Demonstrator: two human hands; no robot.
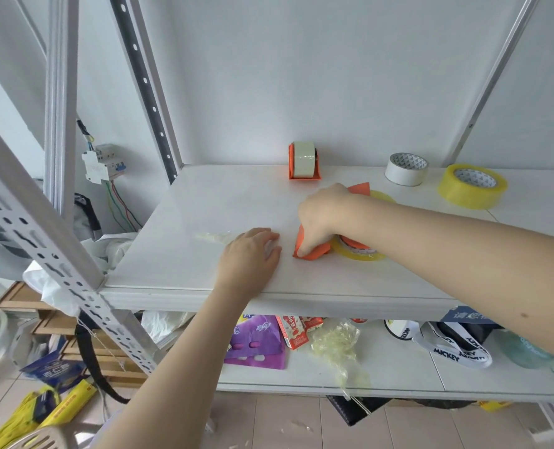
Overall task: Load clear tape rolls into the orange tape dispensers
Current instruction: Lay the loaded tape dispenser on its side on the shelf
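Nearest to the camera, the left hand [251, 254] lies flat on the white shelf [204, 273], palm down and fingers spread, holding nothing; it seems only to steady the person. Just beyond its fingertips a thin scrap of clear tape [212, 237] lies on the shelf surface.

A little farther and to the right, the right hand [325, 218] is closed over an orange tape dispenser [312, 249], with the fingers curled down on its near corner. A clear tape roll [358, 251], which looks yellowish, sits in or against this dispenser; the forearm hides the joint, so it cannot be told whether the roll is already seated on the hub. Another orange part and a yellowish edge show behind the wrist, but what they belong to is not clear.

Farther back, a second orange dispenser [304, 162] stands upright near the wall with a pale roll already inside. To the right, a white tape roll [405, 169] and a yellowish clear tape roll [472, 185] lie flat, well apart from the hands.

The risk here is probably the following: the right hand presses on one corner only, so the dispenser may tilt or slide, and the roll may slip out. The free tape end may also stick to the shelf or to the fingers, because the left hand does not hold it.
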